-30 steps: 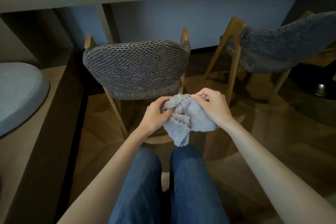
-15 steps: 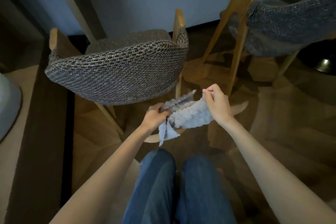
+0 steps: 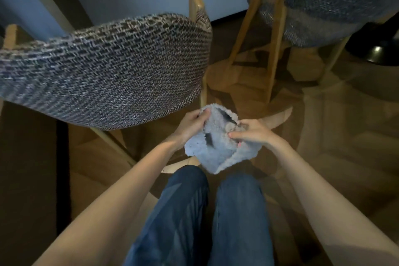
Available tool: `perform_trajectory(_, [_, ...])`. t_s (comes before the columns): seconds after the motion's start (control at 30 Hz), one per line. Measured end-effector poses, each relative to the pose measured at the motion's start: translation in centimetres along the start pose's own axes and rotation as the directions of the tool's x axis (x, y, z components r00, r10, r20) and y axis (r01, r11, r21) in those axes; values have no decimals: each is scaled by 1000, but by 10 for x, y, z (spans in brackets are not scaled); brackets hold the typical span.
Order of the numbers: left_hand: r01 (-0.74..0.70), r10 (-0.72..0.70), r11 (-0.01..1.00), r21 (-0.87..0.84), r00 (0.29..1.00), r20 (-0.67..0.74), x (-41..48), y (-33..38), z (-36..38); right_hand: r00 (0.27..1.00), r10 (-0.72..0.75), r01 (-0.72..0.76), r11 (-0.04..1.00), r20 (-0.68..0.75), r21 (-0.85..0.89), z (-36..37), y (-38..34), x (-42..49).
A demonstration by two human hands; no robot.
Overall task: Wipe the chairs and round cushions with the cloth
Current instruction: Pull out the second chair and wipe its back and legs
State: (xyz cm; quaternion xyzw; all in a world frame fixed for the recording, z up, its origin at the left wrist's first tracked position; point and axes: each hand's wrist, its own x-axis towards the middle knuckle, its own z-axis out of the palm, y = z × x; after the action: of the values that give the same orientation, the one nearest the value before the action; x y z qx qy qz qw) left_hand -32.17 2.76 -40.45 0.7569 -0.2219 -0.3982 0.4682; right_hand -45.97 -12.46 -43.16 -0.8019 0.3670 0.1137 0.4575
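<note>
**A:** Where is the cloth?

**B:** The pale blue-grey cloth (image 3: 216, 151) is up in the air in front of the person, held by both hands. It is above the knees of the blue jeans (image 3: 183, 211) and near the lower right corner of the near chair's woven backrest (image 3: 108, 67). I can't tell whether its top edge touches the weave.

**A:** And the hands?

**B:** They are apart, with the cloth spread between them. The left hand (image 3: 192, 123) has its fingers curled over the upper left edge and pinches it. The right hand (image 3: 252, 134) sits a little lower, thumb and fingers closed on a bunched fold at the cloth's right side. Below both grips the fabric hangs loose, ending in a corner between the knees.

**A:** What else is in view?

**B:** There is a second chair (image 3: 323, 17) at upper right, with the same weave and pale wooden legs. It stands on the wooden floor (image 3: 345, 125), well apart from the cloth.

**A:** What has changed since half a second ago?

**B:** Then the cloth was pulled into a narrow band between the hands, with a small corner dangling under the left one. Now it has opened into a wider sheet. The left hand has gone up to the top edge and the right has dropped slightly. The view has also tipped closer, so the near backrest looms larger and the grey round cushion at the left edge has slipped out of sight.
</note>
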Motion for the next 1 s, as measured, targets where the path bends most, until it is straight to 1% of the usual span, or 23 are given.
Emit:
perform_trajectory(0.07, [-6, 5, 1000, 22, 999, 42, 7, -5, 2, 998, -43, 47, 996, -54, 73, 11, 10, 4])
perform_trajectory(0.13, [-44, 41, 997, 67, 998, 55, 16, -16, 2, 990, -64, 79, 990, -122, 115, 22, 20, 12])
perform_trajectory(0.23, [-96, 96, 992, 78, 995, 3, 29, -31, -1, 968, -69, 84, 995, -242, 52, 34, 27, 25])
perform_trajectory(0.27, [-113, 115, 990, 84, 993, -23, 33, -36, -3, 961, -88, 110, 991, -261, 74, 37, 30, 30])
perform_trajectory(0.37, [-164, 173, 981, 102, 981, -88, 44, -53, -6, 942, -110, 185, 959, -318, 216, 45, 35, 38])
perform_trajectory(0.47, [-159, 159, 987, 14, 982, -99, 52, -68, -8, 904, -94, 217, 942, -418, 256, 50, 41, 41])
perform_trajectory(0.53, [-145, 137, 988, -46, 980, -142, 55, -76, -9, 912, -68, 230, 902, -405, 365, 49, 46, 39])
perform_trajectory(0.6, [-126, 109, 988, -89, 978, -179, 59, -82, -13, 944, -86, 241, 838, -318, 489, 45, 50, 34])
perform_trajectory(0.63, [-123, 101, 987, -106, 976, -192, 61, -85, -15, 953, -120, 251, 828, -279, 501, 44, 50, 32])
perform_trajectory(0.7, [-139, 122, 988, -70, 970, -210, 67, -86, -20, 949, -226, 301, 859, -219, 415, 41, 47, 32])
perform_trajectory(0.77, [-176, 177, 984, 21, 965, -193, 72, -85, -20, 937, -330, 348, 908, -113, 234, 42, 44, 37])
perform_trajectory(0.8, [-200, 205, 979, 49, 963, -172, 74, -84, -19, 935, -353, 355, 925, -44, 134, 42, 42, 41])
perform_trajectory(0.87, [-258, 270, 961, 98, 952, -142, 77, -83, -16, 948, -312, 315, 947, 56, -54, 44, 40, 47])
perform_trajectory(0.93, [-341, 363, 925, 165, 923, -127, 79, -83, -17, 946, -319, 322, 914, 54, -245, 39, 34, 48])
perform_trajectory(1.0, [-427, 460, 867, 257, 884, -83, 79, -85, -21, 931, -364, 337, 869, -8, -363, 29, 28, 48])
